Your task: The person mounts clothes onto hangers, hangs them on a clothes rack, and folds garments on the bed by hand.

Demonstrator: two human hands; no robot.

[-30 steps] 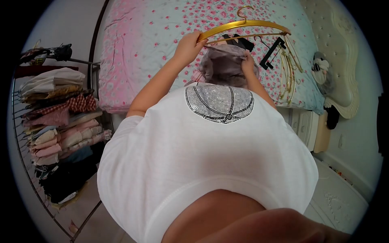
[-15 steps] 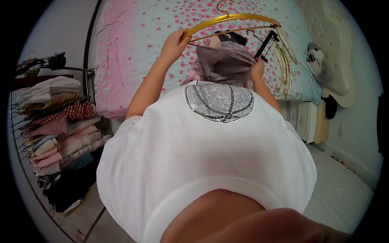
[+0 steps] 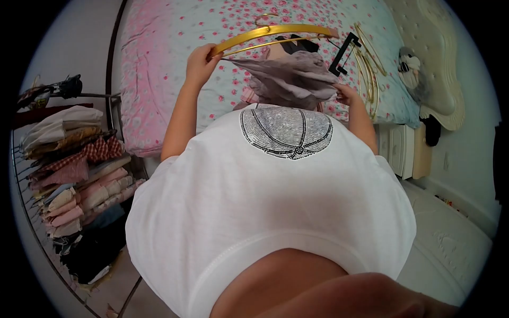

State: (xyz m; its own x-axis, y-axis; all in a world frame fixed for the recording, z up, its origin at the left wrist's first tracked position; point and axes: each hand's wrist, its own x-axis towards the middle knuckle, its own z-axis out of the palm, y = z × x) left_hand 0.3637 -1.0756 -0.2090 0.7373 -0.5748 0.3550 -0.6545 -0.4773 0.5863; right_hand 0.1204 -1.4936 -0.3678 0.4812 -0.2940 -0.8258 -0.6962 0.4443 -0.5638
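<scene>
A gold clothes hanger (image 3: 265, 33) is held over the bed, its hook pointing away from me. My left hand (image 3: 203, 62) is closed round the hanger's left end and also pinches a corner of a greyish-mauve garment (image 3: 291, 79). The garment's cloth stretches from there to the right. At its right edge my right hand (image 3: 347, 94) has its fingers closed on the fabric. What kind of garment it is I cannot make out. A black clip hanger (image 3: 344, 55) lies just beyond my right hand.
On the flowered bed (image 3: 175, 32) lie several gold hangers (image 3: 370, 74) and a dark garment (image 3: 305, 45). A rack of folded clothes (image 3: 79, 164) stands at the left. At the right are a padded headboard (image 3: 437, 69), a soft toy (image 3: 409, 66) and a white cabinet (image 3: 398, 151).
My left hand has moved left and slightly towards me with the gold hanger. My right hand has shifted a little right and nearer, and the garment is now stretched wider.
</scene>
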